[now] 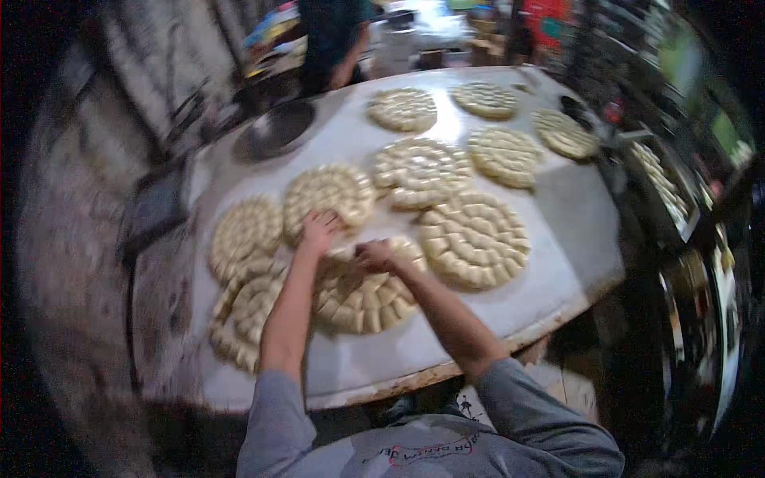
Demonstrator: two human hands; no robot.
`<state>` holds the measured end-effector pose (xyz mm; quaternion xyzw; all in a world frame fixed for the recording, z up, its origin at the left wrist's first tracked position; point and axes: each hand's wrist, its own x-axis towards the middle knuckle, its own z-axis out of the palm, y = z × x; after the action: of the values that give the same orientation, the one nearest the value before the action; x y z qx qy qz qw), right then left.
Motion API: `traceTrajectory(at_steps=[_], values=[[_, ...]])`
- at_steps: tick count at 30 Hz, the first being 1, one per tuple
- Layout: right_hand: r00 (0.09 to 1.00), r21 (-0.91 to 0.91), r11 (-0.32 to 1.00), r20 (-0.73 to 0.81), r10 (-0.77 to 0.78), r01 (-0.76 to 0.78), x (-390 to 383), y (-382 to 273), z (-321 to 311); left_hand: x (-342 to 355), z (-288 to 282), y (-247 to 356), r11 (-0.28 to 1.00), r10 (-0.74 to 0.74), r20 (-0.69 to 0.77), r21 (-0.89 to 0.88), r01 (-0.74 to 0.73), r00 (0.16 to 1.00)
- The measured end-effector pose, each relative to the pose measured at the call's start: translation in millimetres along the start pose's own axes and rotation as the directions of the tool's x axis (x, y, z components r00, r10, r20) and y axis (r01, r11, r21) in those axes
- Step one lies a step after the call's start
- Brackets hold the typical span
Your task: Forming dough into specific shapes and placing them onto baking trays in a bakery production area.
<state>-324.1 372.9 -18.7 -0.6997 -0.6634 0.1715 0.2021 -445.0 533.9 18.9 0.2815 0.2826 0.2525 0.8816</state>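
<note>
Several round, patterned dough discs lie on a white table. My left hand rests on the near edge of one disc. My right hand presses its fingers on the far edge of the nearest disc, which is cut into small blocks. Both forearms in grey sleeves reach in from the lower edge. A larger disc lies just right of my right hand. Two more discs sit left of my left arm. The picture is blurred, so the exact finger grip cannot be told.
A dark round pan sits at the table's far left. Another person in dark clothes stands behind the table. A tray of dough pieces stands to the right. More discs lie at the far side.
</note>
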Motion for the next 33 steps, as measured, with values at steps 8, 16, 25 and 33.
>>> traceTrajectory(at_steps=[8,16,25,33], values=[[0.565,0.141,0.958,-0.782,0.262,-0.249,-46,-33,-96,-48,33,34,0.99,0.125,-0.119,0.076,-0.117,0.985],[0.332,0.107,0.759,-0.854,0.401,-0.642,-381,-34,-99,-254,77,-104,0.951,0.147,0.781,-0.281,0.131,0.606],[-0.31,0.607,0.162,-0.596,0.741,-0.778,-652,-104,31,-359,272,-354,0.474,-0.88,0.443,0.848,0.238,0.173],[-0.84,0.877,-0.123,-0.393,0.375,-0.465,-889,-173,49,-395,421,-584,0.575,-0.743,0.635,0.442,-0.688,-0.213]])
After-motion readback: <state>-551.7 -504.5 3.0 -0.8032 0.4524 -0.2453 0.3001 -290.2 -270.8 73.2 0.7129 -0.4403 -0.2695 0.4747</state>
